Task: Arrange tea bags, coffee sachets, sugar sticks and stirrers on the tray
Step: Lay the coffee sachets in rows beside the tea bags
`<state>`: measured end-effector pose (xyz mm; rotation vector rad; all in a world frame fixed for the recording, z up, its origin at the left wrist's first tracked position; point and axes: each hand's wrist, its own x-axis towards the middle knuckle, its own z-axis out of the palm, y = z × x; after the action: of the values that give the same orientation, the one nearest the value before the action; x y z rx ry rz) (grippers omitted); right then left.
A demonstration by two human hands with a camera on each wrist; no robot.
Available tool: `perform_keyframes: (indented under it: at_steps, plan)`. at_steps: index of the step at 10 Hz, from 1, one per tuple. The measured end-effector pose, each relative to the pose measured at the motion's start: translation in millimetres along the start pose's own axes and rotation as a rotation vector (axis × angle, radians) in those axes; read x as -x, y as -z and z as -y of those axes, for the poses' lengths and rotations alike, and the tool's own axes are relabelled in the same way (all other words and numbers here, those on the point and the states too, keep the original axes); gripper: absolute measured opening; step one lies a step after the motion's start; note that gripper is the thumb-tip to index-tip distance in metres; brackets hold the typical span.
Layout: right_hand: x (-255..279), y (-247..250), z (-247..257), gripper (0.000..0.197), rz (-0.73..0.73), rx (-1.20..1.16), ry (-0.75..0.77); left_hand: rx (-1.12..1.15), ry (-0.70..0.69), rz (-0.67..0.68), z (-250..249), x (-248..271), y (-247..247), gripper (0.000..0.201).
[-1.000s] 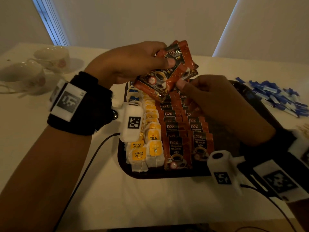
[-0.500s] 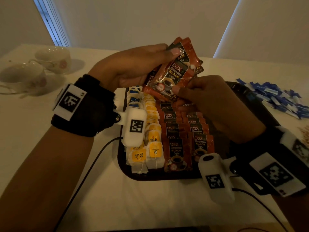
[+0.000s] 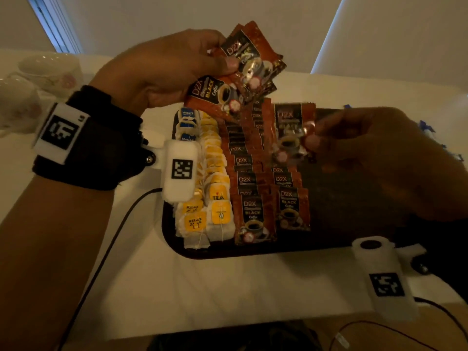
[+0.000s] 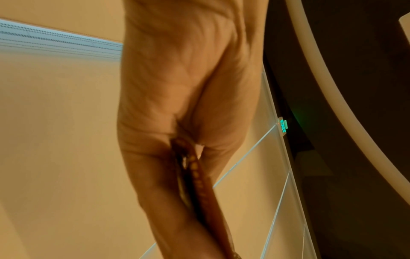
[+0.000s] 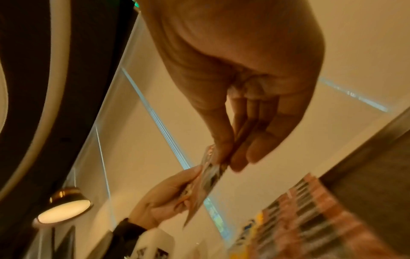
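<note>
Tray [image 3: 253,252] as landmark, dark, on white tabletop [image 3: 202,287]. On tray's near-left: tea bags [image 3: 210,198] in overlapping rows; beside them two columns of coffee sachets [image 3: 255,183], shingled so labels show. Above tray's middle-right: right hand [image 3: 374,158] pinching single sachet [image 3: 291,138] by its edge, likely bound for top of shorter second column. Above tray's far-left corner: left hand [image 3: 162,72] clamped on fanned spare sachets [image 3: 243,69], kept as supply. Beyond tray's left: teacups [image 3: 48,69].

Tea bags [image 3: 202,188] lie left of coffee sachets [image 3: 255,198] on tray [image 3: 342,239].
</note>
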<state>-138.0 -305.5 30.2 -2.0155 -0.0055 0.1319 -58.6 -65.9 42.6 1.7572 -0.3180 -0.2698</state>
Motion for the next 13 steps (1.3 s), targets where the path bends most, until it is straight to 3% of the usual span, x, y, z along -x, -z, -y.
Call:
perform_keyframes:
  at_steps: [1,2,4,7,9,11,13]
  plan:
    - [11.8,11.8,-16.6,0.017,0.163,0.252,-0.144,-0.024,-0.009,-0.008,-1.4,2.1,3.4,0.012]
    - [18.1,18.0,-32.5,0.018,0.267,0.336,-0.299,-0.036,-0.009,-0.016,-2.7,3.1,3.8,0.012]
    - [16.9,15.7,-44.6,0.012,0.253,0.354,-0.417,-0.032,0.004,-0.02,-1.5,3.2,3.7,0.013]
    - [11.3,5.6,-47.1,0.018,0.336,0.457,-0.44,-0.037,0.019,-0.018,-2.0,2.6,2.5,0.012]
    - [9.3,9.3,-46.1,0.01,0.304,0.38,-0.447,-0.046,0.021,-0.016,-1.1,2.4,2.6,0.013]
    - [5.0,3.5,-51.6,0.007,0.35,0.481,-0.416,-0.057,0.026,-0.011,-0.6,0.7,1.6,0.011]
    - [2.2,-0.2,-50.1,0.019,0.346,0.57,-0.378,-0.055,0.025,-0.009,0.0,-0.9,1.4,0.01]
